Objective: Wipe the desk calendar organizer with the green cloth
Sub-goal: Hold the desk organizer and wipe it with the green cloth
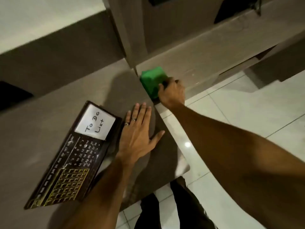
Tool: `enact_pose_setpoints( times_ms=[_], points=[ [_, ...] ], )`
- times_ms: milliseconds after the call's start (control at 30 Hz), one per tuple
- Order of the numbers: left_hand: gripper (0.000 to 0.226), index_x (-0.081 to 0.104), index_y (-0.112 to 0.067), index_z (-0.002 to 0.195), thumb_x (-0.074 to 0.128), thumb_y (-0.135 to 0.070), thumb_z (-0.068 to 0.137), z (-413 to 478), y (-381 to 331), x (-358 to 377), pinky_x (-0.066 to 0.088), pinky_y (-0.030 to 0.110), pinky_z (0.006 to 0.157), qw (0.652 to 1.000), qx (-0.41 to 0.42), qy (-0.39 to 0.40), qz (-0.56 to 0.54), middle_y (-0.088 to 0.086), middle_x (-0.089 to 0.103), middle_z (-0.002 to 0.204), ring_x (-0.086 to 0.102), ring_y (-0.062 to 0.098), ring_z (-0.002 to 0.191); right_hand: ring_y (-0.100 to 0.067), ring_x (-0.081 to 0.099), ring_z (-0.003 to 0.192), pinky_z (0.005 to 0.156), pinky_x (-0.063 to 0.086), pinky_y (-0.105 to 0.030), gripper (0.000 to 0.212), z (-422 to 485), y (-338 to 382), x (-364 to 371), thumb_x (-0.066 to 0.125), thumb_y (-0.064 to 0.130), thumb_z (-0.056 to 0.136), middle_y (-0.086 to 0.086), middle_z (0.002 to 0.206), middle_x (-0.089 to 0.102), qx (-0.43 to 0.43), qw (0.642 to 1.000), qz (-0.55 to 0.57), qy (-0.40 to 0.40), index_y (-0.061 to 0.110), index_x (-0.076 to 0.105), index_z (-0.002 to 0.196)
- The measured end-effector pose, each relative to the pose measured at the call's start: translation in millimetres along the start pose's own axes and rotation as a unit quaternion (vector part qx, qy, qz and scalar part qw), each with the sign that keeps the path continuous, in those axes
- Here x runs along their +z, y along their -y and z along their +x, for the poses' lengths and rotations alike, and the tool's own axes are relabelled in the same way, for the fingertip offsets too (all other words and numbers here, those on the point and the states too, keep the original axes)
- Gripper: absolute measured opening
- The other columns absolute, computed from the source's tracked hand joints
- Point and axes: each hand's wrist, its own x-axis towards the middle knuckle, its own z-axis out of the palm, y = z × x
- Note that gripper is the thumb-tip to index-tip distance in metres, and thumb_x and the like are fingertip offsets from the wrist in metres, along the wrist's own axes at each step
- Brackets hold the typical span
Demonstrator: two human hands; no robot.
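Note:
The desk calendar organizer (72, 156) is a dark flat board with a white "To Do List" card, date numbers and a yellow grid, lying on the brown desk (41, 129) at the lower left. My left hand (138, 138) rests flat on the desk just right of the organizer, fingers spread, holding nothing. The folded green cloth (151, 80) sits at the desk's far right corner. My right hand (172, 93) is closed on the cloth's near edge.
A brown cabinet panel (132, 30) rises behind the cloth. A lower shelf (214, 52) runs to the right. White floor tiles (247, 113) lie right of the desk edge. A dark object (11, 95) sits at the far left. My legs (173, 209) show below.

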Motion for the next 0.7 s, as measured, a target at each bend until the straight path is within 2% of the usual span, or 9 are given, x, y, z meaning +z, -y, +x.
enact_pose_setpoints(
  times_ms=[100, 200, 300, 367, 400, 467, 533, 600, 700],
  points=[
    [0.096, 0.011, -0.009, 0.154, 0.016, -0.078, 0.089, -0.6, 0.1, 16.0, 0.012, 0.053, 0.12, 1.0, -0.007, 0.002, 0.014, 0.014, 0.009, 0.163, 0.004, 0.03, 0.15, -0.034, 0.05, 0.115, 0.093, 0.045, -0.042, 0.048, 15.0, -0.2, 12.5, 0.061, 0.041, 0.089, -0.016, 0.125, 0.049, 0.053, 0.998, 0.041, -0.004, 0.014, 0.046, 0.125],
    [0.097, 0.01, -0.009, 0.155, 0.017, -0.079, 0.088, 1.5, 1.3, 21.9, 0.01, 0.053, 0.12, 1.0, 0.006, -0.011, 0.014, 0.014, 0.006, 0.164, 0.001, 0.03, 0.151, -0.026, 0.056, 0.105, 0.08, 0.049, -0.029, 0.054, 23.3, 1.0, 19.6, 0.076, 0.03, 0.08, -0.01, 0.118, 0.054, 0.109, 0.981, 0.156, -0.027, 0.013, 0.045, 0.12],
    [0.097, 0.007, -0.01, 0.155, 0.016, -0.08, 0.088, 3.7, 5.1, 22.1, 0.006, 0.052, 0.121, 1.0, 0.009, -0.022, 0.011, 0.013, 0.002, 0.164, -0.003, 0.029, 0.151, -0.029, 0.06, 0.104, 0.074, 0.056, -0.032, 0.065, 29.1, 9.5, 20.8, 0.082, 0.013, 0.073, -0.014, 0.121, 0.054, 0.209, 0.925, 0.316, -0.038, 0.01, 0.038, 0.122],
    [0.097, 0.007, -0.01, 0.155, 0.016, -0.08, 0.088, 2.2, 4.3, 22.6, 0.005, 0.051, 0.121, 1.0, 0.009, -0.021, 0.001, 0.013, 0.002, 0.164, -0.003, 0.028, 0.151, -0.03, 0.06, 0.102, 0.076, 0.058, -0.039, 0.067, 33.0, 9.6, 19.4, 0.084, 0.009, 0.068, -0.016, 0.119, 0.055, 0.264, 0.886, 0.382, -0.017, 0.008, 0.038, 0.117],
    [0.097, 0.008, -0.01, 0.155, 0.017, -0.08, 0.088, 1.8, 3.9, 23.6, 0.006, 0.051, 0.121, 1.0, 0.01, -0.028, -0.007, 0.012, 0.003, 0.164, -0.002, 0.028, 0.151, -0.029, 0.061, 0.096, 0.072, 0.058, -0.039, 0.065, 33.7, 9.5, 18.5, 0.085, 0.009, 0.066, -0.015, 0.113, 0.056, 0.273, 0.873, 0.404, 0.0, 0.009, 0.039, 0.112],
    [0.097, 0.011, -0.01, 0.155, 0.019, -0.08, 0.088, 1.6, 5.5, 24.1, 0.009, 0.052, 0.12, 0.999, 0.008, -0.033, -0.016, 0.012, 0.006, 0.164, 0.0, 0.027, 0.151, -0.023, 0.06, 0.087, 0.06, 0.056, -0.032, 0.061, 32.1, 8.3, 15.0, 0.084, 0.01, 0.066, -0.008, 0.098, 0.056, 0.264, 0.863, 0.43, 0.037, 0.011, 0.039, 0.107],
    [0.096, 0.013, -0.01, 0.154, 0.022, -0.079, 0.088, 2.7, 4.9, 26.1, 0.011, 0.053, 0.12, 0.999, 0.012, -0.034, -0.027, 0.012, 0.008, 0.164, 0.001, 0.027, 0.151, -0.023, 0.063, 0.086, 0.057, 0.057, -0.029, 0.056, 30.8, 6.9, 7.3, 0.08, 0.006, 0.068, -0.009, 0.098, 0.061, 0.25, 0.854, 0.452, 0.053, 0.008, 0.045, 0.111],
    [0.096, 0.012, -0.01, 0.155, 0.022, -0.078, 0.088, 0.7, 4.9, 25.3, 0.011, 0.053, 0.119, 0.999, 0.013, -0.026, -0.028, 0.011, 0.006, 0.164, 0.0, 0.027, 0.151, -0.027, 0.066, 0.092, 0.066, 0.06, -0.034, 0.052, 23.1, 9.8, -0.8, 0.073, -0.002, 0.073, -0.015, 0.106, 0.066, 0.214, 0.846, 0.484, 0.061, 0.007, 0.053, 0.119],
    [0.095, 0.007, -0.011, 0.155, 0.025, -0.076, 0.088, -1.4, 5.4, 14.5, 0.009, 0.052, 0.12, 0.999, 0.011, 0.005, -0.033, 0.011, 0.0, 0.164, -0.005, 0.027, 0.151, -0.028, 0.063, 0.107, 0.086, 0.056, -0.046, 0.05, 1.6, 21.3, -21.6, 0.062, -0.01, 0.078, -0.016, 0.117, 0.063, 0.129, 0.857, 0.493, 0.076, 0.012, 0.051, 0.122]
  ],
)
